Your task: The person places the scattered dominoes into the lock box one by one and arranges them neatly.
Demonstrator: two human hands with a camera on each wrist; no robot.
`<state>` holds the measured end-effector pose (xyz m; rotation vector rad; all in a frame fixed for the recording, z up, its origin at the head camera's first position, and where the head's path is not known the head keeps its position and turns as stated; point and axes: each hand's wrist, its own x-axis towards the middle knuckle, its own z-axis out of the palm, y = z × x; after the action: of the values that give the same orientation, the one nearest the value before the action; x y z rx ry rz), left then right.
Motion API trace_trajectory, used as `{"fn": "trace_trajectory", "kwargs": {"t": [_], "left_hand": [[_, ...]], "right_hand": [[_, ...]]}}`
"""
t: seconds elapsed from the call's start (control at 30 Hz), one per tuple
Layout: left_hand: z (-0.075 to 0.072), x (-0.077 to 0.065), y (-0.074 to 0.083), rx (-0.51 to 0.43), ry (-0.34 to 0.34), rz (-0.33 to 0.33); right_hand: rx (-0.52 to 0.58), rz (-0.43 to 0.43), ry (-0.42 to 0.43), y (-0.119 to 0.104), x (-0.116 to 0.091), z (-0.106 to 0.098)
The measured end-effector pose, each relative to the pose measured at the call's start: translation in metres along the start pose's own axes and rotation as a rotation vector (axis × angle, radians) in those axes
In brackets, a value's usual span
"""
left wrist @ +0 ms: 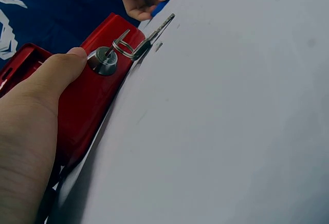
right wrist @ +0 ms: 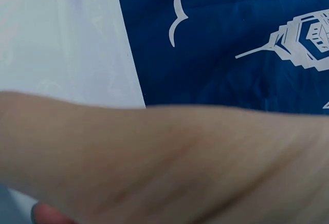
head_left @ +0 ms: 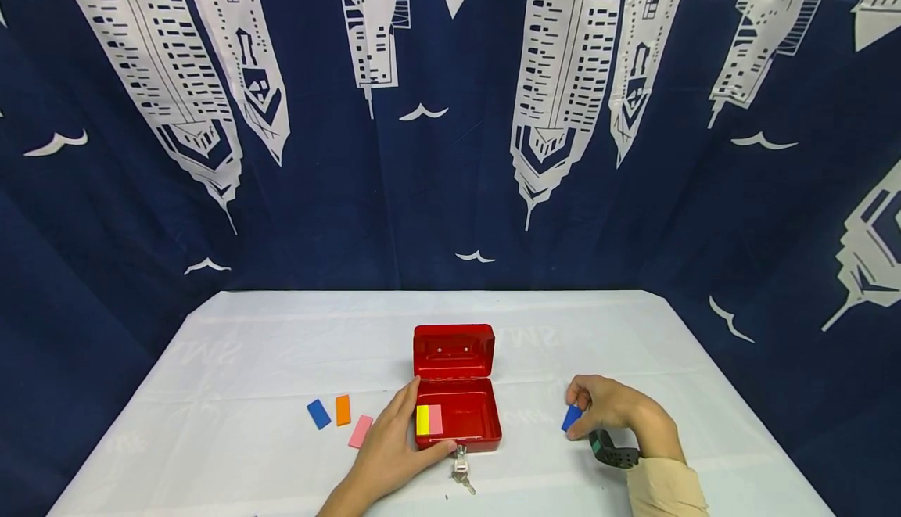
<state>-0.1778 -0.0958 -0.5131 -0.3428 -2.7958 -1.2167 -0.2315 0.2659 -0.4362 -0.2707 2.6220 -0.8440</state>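
A red cash box (head_left: pixel 482 446) stands with its lid (head_left: pixel 454 353) raised. My left hand (head_left: pixel 390 450) holds its near left corner, fingers along the left side and thumb on the front beside the lock (left wrist: pixel 104 62). Keys (head_left: pixel 461 466) hang from that lock. Inside, at the left, a yellow block (head_left: pixel 422 420) and a pink block (head_left: pixel 436 419) lie side by side. To the right of the box, my right hand (head_left: pixel 615 405) pinches a blue block (head_left: pixel 572 418) between thumb and fingers. In the right wrist view the forearm hides this hand's work.
Left of the box lie another blue block (head_left: pixel 319 414), an orange block (head_left: pixel 342 410) and a second pink block (head_left: pixel 360 432), partly beside my left hand. A white cloth (head_left: pixel 211 423) covers the table. Behind it hangs a dark blue curtain (head_left: pixel 422 188) with white building prints.
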Motion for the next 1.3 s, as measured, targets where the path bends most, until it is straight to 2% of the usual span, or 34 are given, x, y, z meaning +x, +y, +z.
{"fn": "trace_trajectory", "kwargs": {"t": [0.43,0.7,0.97,1.3], "left_hand": [[0.000,-0.001,0.001,0.005,-0.001,-0.003],[0.000,-0.001,0.001,0.006,0.004,-0.001],[0.001,-0.001,0.001,0.003,0.006,0.004],[0.000,-0.001,0.001,-0.006,0.007,-0.001]], "right_hand": [[-0.023,0.033,0.007,-0.005,0.000,0.001],[0.027,0.007,0.000,-0.003,-0.001,0.001],[0.010,-0.004,0.037,-0.004,-0.001,-0.001],[-0.011,-0.106,0.075,-0.011,0.000,-0.006]]}}
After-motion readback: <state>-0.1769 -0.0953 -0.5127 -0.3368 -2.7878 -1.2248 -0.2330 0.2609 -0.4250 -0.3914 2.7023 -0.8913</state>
